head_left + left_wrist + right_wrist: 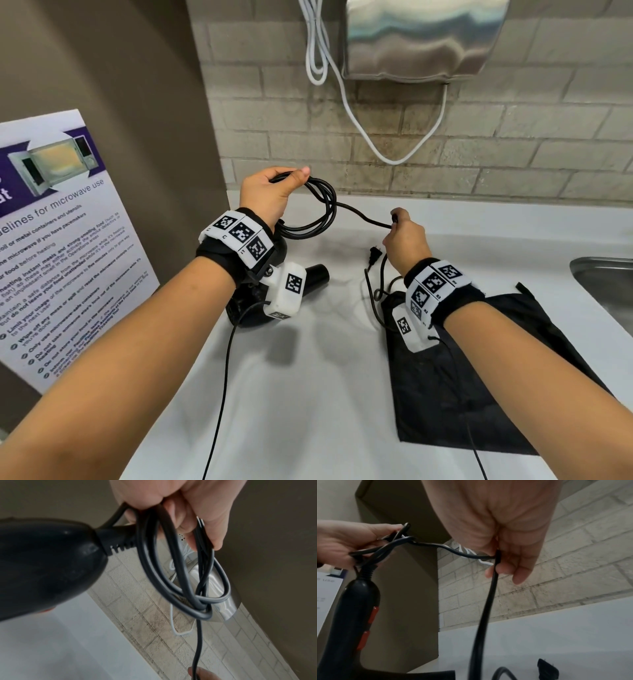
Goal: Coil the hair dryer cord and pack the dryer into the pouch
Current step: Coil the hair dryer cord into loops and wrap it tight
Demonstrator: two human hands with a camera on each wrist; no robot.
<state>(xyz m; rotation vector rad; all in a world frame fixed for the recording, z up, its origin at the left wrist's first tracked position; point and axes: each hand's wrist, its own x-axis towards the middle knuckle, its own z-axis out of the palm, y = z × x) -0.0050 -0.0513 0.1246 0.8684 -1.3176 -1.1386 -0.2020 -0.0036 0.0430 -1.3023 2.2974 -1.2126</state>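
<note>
A: Setting, item one: white countertop (308, 394) across the lower frame, pale brick-tiled wall (479, 164) behind it, steel wall unit (421, 37) at upper centre with a white cable (394, 159) looping below it.

B: Left edge?

A: Printed microwave-use notice (61, 240), leaning at the left of the frame. Metal sink rim (603, 270) at the right edge.

B: Task items?

A: Black hair dryer (315, 275), left of centre and partly hidden by the left wrist; its handle points up toward the left hand, with red switches visible in the right wrist view. Black cord (325, 205), several loops gathered at upper centre. Plug (375, 255) lying on the counter at centre. Black pouch (479, 394) lying flat on the counter at lower right, under the right forearm.

B: Hands?

A: Left hand (270, 192), raised at upper centre, fingers and thumb curled round the bundled loops. Right hand (404, 240), right of centre, pinches a single strand of cord between thumb and fingers; one length runs from it to the coil, the rest drops toward the counter.
</note>
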